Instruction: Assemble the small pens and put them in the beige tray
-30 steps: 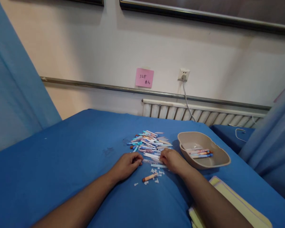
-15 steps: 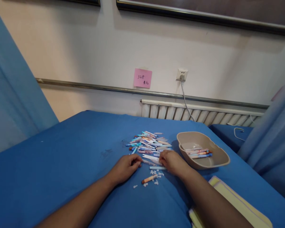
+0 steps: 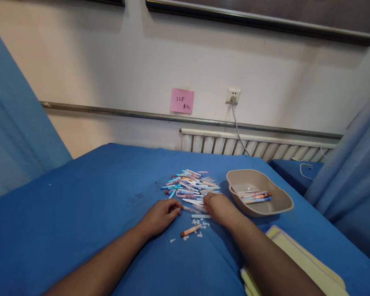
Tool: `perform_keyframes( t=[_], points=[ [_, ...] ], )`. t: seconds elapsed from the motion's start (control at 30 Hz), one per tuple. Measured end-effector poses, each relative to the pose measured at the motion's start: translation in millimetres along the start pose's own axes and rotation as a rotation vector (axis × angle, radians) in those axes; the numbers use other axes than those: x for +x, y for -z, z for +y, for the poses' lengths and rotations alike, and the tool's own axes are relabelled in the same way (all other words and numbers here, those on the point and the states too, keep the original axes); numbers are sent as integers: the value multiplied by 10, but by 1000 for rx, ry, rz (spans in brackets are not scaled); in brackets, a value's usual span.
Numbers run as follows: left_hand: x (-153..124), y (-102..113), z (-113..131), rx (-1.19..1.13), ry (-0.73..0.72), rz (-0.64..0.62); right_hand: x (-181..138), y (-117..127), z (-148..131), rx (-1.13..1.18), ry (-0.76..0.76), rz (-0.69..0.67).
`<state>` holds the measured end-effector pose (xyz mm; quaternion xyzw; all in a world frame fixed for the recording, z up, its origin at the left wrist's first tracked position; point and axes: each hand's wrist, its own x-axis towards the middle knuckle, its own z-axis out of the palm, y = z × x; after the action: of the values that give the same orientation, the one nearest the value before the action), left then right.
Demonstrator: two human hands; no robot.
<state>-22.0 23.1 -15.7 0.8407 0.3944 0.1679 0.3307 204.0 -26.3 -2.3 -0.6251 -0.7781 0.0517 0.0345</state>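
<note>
A heap of small coloured pens lies on the blue cloth. My left hand rests at the heap's near left edge, fingers curled together on a thin pen. My right hand sits at the near right edge, fingers bent down onto the pens, pinching something I cannot make out. An orange pen and several small white caps lie just in front of both hands. A beige tray to the right holds several pens.
A yellow and white folded cloth or pad lies at the near right under my forearm. A radiator, a wall socket with cable and a pink note are behind. Blue curtains hang left and right.
The view has drifted slightly right and up. Both hands stay at the near edge of the pen heap with only small finger movement.
</note>
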Motion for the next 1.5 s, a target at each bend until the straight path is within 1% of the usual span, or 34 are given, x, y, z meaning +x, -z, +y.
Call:
perform_keyframes(
  t=[0.13,0.27,0.33,0.4,0.47,0.53,0.6,0.67,0.73,0.83,0.97,1.07,1.17,1.27,1.33,1.4,1.43,1.5],
  points=[
    [1,-7,0,-14,-4,-4,-9,-25,-23,-17,-22,10],
    [-12,5,12,-24,1,-6,-24,-49,20,-6,-34,14],
    [-22,18,17,-34,3,-5,-20,-75,63,72,-44,54],
    [-31,29,21,-55,0,-1,-4,-108,96,294,-89,134],
    [-38,28,30,-102,3,10,14,-133,96,656,-156,207],
    [-43,6,55,-187,20,22,20,-138,53,1032,-192,221],
    [-49,-39,105,-306,55,38,9,-122,-27,1338,-180,205],
    [-61,-97,181,-445,107,43,-14,-102,-124,1535,-159,193],
    [-81,-154,270,-596,158,21,-34,-94,-218,1642,-146,192],
    [-118,-214,378,-784,188,-35,-48,-115,-327,1676,-136,200],
    [-145,-245,420,-913,202,-97,-57,-151,-413,1616,-117,219],
    [-152,-243,406,-979,212,-89,-72,-160,-448,1588,-72,225],
    [-163,-239,399,-1006,202,-76,-83,-155,-447,1602,-24,190],
    [-175,-248,400,-908,190,-107,-83,-127,-384,1649,-13,171],
    [-175,-252,393,-820,177,-122,-75,-98,-307,1653,-40,202],
    [-159,-242,374,-703,145,-91,-59,-71,-209,1633,-100,306],
    [-144,-230,361,-608,111,-53,-48,-61,-156,1605,-140,390],
    [-98,-202,339,-347,-4,60,-22,-53,-51,1507,-220,561]
  ],
)
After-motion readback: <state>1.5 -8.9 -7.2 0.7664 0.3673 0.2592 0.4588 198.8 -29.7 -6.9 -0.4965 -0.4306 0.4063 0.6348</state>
